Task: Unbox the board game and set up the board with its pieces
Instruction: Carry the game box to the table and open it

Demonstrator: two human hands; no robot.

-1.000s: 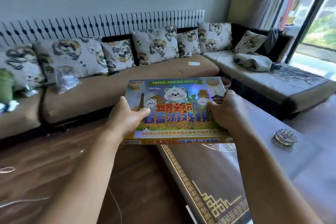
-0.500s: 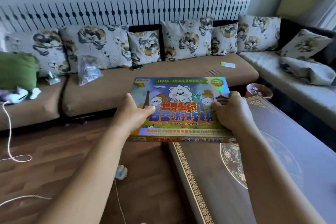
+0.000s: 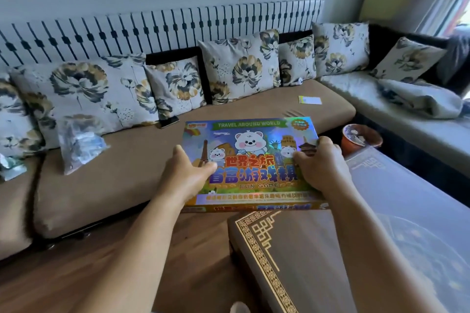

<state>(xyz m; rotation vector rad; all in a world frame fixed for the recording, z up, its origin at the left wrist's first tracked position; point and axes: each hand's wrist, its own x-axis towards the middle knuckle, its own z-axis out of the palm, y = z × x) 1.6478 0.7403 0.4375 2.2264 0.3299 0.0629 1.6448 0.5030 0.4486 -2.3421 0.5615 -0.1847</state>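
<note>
Hands, left (image 3: 187, 175) and right (image 3: 321, 162), grip game box (image 3: 251, 150) above table (image 3: 318, 262), sofa (image 3: 122, 180) behind

I hold the game box (image 3: 250, 160) up with my left hand (image 3: 185, 175) and my right hand (image 3: 321, 168). Its lid is on. The table (image 3: 318, 256) is below, the sofa (image 3: 127, 168) behind.

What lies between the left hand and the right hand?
In the head view, the colourful cardboard board game box spans between the left hand and the right hand; both grip its sides.
</note>
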